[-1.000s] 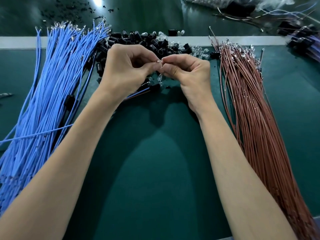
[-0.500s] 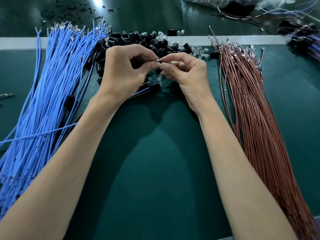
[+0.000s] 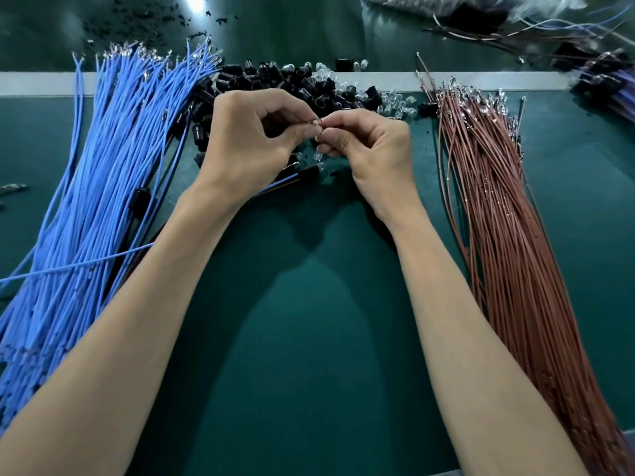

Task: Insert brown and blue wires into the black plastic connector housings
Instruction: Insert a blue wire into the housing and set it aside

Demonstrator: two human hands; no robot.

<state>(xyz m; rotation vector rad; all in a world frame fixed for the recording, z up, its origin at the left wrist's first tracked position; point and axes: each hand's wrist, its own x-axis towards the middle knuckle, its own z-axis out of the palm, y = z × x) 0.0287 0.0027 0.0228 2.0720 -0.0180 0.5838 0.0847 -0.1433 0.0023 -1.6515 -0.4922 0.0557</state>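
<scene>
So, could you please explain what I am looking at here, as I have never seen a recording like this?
There is no machine here. These are a person's two bare hands, filmed by one camera worn on the head, looking forward and down. The left hand and right hand meet fingertip to fingertip above a dark green table mat. Between them they pinch a small metallic part, which is too small to identify exactly. On the left lies a thick bundle of thin blue wires, and on the right a bundle of thin brown wires. Behind the hands is a heap of small black plastic connector housings, mixed with tiny clear glass bulbs.
</scene>
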